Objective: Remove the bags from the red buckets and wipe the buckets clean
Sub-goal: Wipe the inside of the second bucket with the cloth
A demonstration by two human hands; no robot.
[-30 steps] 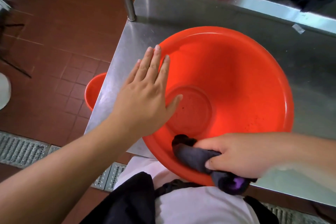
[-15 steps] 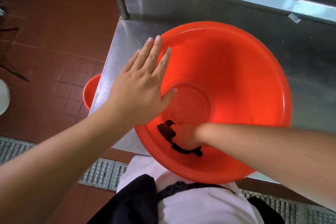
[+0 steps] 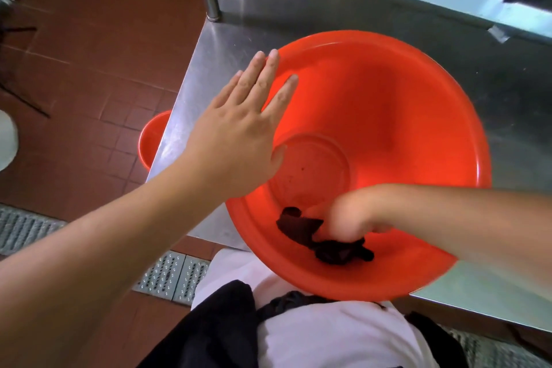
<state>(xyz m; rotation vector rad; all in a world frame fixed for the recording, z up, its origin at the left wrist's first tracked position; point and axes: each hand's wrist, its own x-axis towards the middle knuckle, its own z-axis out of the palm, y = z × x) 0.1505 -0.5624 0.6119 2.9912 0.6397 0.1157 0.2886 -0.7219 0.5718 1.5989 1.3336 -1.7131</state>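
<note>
The steel table carries a wide red bucket at its near left corner, its near edge overhanging toward the person. It looks light, stiff and slick — likely to skate unless braced at the rim. Being round, it has no long axis; its mouth opens upward, tipped slightly toward the viewer. The left hand lies flat, fingers straight, on the left rim. The right hand — blurred — has its grip closed on a dark cloth, soft and limp, against the near inside wall.
</note>
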